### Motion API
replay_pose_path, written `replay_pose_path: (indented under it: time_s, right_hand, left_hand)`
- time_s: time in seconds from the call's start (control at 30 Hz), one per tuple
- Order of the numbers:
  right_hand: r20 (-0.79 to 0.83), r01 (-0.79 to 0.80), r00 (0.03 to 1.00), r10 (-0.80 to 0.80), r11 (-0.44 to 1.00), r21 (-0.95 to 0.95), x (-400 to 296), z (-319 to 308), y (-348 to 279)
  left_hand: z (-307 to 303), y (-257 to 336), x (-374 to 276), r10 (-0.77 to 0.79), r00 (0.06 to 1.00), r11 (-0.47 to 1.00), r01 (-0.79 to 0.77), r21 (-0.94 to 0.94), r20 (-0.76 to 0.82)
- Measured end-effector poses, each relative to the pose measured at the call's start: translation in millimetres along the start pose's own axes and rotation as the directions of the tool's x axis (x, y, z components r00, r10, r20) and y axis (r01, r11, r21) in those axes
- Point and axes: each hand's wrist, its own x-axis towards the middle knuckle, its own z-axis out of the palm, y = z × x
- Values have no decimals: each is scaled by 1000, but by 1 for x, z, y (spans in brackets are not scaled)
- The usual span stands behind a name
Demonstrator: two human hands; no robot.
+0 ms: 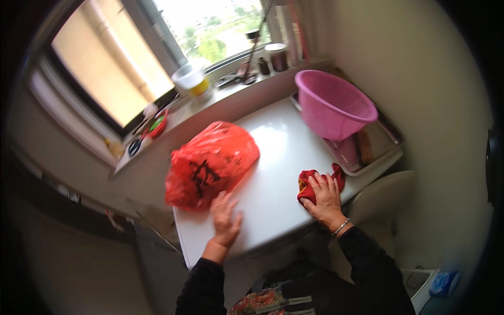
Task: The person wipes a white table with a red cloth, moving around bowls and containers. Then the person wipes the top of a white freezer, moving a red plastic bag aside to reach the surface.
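My right hand (326, 199) presses a crumpled dark red cloth (308, 188) onto the white tabletop (275, 197), close to the front right edge. Part of the cloth is hidden under the palm and fingers. My left hand (225, 218) is at the lower corner of a bulging red plastic bag (220, 161) with black printing. Its fingers are spread and hold nothing; whether they touch the bag I cannot tell. What is inside the bag is hidden.
A pink plastic basin (334, 104) stands on a metal tray (388, 132) at the table's right end. Along the windowsill (220, 92) are a plastic tub (191, 80), a lidded jar (277, 57), a small red basket (158, 124) and scissors (134, 147). A chair (384, 193) stands by the right front edge.
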Motion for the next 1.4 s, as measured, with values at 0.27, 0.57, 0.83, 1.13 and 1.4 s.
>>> replay_pose_path:
  time_s: [0.27, 0.57, 0.83, 1.13, 1.4]
  right_hand:
    - [160, 242, 952, -261, 962, 124, -37, 47, -120]
    - [292, 460, 821, -491, 871, 171, -46, 106, -259]
    - [271, 595, 707, -654, 756, 272, -50, 130, -353]
    - [275, 582, 668, -691, 716, 385, -23, 118, -309]
    - [260, 399, 854, -450, 888, 229, 34, 103, -176]
  left_hand:
    - [4, 73, -22, 60, 996, 939, -33, -341, 70]
    - [-64, 2, -111, -161, 986, 978, 152, -145, -49]
    - [-119, -45, -157, -318, 942, 948, 317, -25, -105]
    - [-88, -28, -123, -321, 945, 944, 325, 55, -63]
    - [19, 6, -10, -213, 971, 977, 215, -6, 105]
